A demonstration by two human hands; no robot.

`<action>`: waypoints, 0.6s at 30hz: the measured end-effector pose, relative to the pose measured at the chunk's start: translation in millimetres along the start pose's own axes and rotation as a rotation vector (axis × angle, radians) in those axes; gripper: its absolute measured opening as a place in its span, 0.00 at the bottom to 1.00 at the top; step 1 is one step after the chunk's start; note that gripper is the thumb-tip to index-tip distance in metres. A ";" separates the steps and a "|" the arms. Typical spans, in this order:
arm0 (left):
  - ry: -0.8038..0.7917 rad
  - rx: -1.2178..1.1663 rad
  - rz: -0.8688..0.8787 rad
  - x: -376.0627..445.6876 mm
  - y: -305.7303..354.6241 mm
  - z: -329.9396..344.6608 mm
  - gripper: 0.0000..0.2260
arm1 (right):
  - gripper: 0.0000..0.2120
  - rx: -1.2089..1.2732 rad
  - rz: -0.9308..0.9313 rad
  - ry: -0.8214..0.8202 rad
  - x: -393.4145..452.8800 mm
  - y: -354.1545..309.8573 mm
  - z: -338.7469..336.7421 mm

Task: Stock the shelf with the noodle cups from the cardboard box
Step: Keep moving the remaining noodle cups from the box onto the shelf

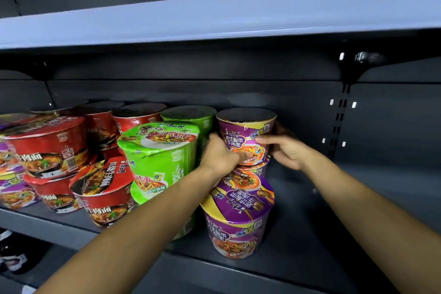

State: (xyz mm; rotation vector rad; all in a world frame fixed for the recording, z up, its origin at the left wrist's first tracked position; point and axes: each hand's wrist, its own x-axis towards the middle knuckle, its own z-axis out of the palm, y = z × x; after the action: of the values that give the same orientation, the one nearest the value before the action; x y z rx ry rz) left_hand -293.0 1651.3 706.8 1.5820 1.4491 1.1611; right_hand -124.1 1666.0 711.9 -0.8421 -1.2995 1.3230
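Note:
A purple noodle cup (245, 131) stands upright at the back of the dark shelf (298, 246), on top of another purple cup whose lid barely shows. My left hand (220, 155) grips its left side and my right hand (285, 150) grips its right side, fingers curled round it. In front stands another purple cup (237, 219). To the left are green cups (162, 153) stacked two high. The cardboard box is out of view.
Red noodle cups (47, 145) and more purple ones fill the shelf's left part, some tilted. A grey shelf board (214, 16) hangs overhead. The shelf surface right of the purple cups is bare up to a slotted upright (341, 112).

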 end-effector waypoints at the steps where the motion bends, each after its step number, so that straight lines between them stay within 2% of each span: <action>1: -0.010 0.001 -0.002 1.2 -0.9 -0.3 0.32 | 0.42 0.000 -0.001 -0.002 0.0 -0.7 -0.8; 3: -0.027 0.004 0.000 2.7 -2.3 -0.1 0.31 | 0.42 0.005 -0.008 -0.012 0.3 -1.7 -2.4; 7: -0.025 0.000 0.002 3.9 -5.0 1.2 0.32 | 0.48 -0.004 -0.010 -0.030 0.0 -1.9 -4.1; 11: -0.020 0.017 -0.012 7.1 -7.6 2.4 0.35 | 0.35 0.000 -0.011 0.006 -2.0 -2.0 -3.4; 18: -0.005 0.089 -0.039 1.7 -3.4 0.4 0.29 | 0.29 -0.048 0.018 0.044 -13.5 -4.7 2.9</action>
State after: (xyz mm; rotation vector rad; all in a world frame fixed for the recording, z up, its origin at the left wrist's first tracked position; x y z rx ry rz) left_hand -293.9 1653.5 703.9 1.6078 1.5402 1.0831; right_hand -123.2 1651.7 714.5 -0.9129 -1.2967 1.2847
